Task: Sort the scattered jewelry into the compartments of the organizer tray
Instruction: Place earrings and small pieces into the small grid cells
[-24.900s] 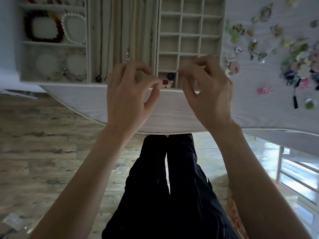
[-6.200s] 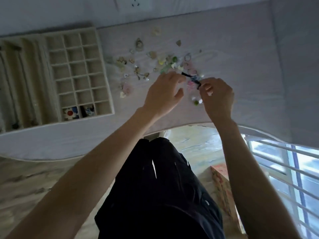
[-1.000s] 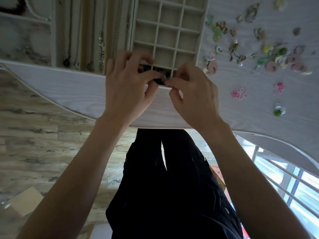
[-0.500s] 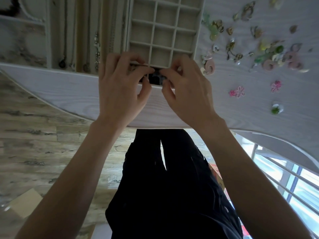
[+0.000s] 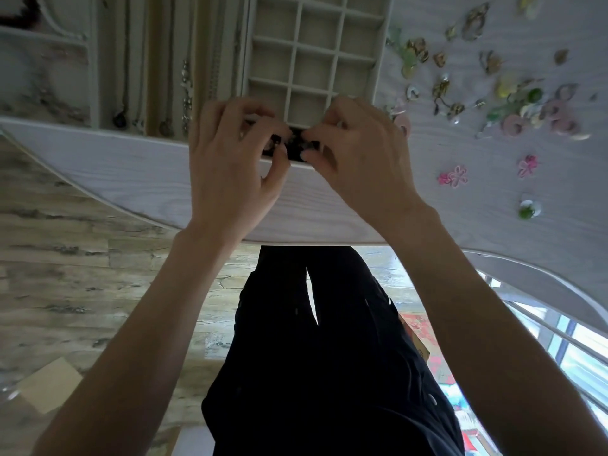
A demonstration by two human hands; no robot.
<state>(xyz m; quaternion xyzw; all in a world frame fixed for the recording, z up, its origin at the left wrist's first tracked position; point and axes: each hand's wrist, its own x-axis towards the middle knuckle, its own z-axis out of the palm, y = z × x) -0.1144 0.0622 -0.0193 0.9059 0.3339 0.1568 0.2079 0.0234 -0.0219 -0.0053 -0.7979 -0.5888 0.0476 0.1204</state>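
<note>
While half-second-ago pose persists, both hands' fingers [image 5: 297, 153] pinch dark piece [image 5: 297, 144] over tray [image 5: 316, 54].

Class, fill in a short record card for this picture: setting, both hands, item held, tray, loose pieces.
Setting: white wood-grain table
Left hand: fingers curled, pinching the item
Right hand: fingers curled, pinching the same item
Item: small dark jewelry piece, details unclear
Tray: beige gridded organizer tray, hands at its near edge
Loose pieces: scattered colourful jewelry, right of tray
</note>
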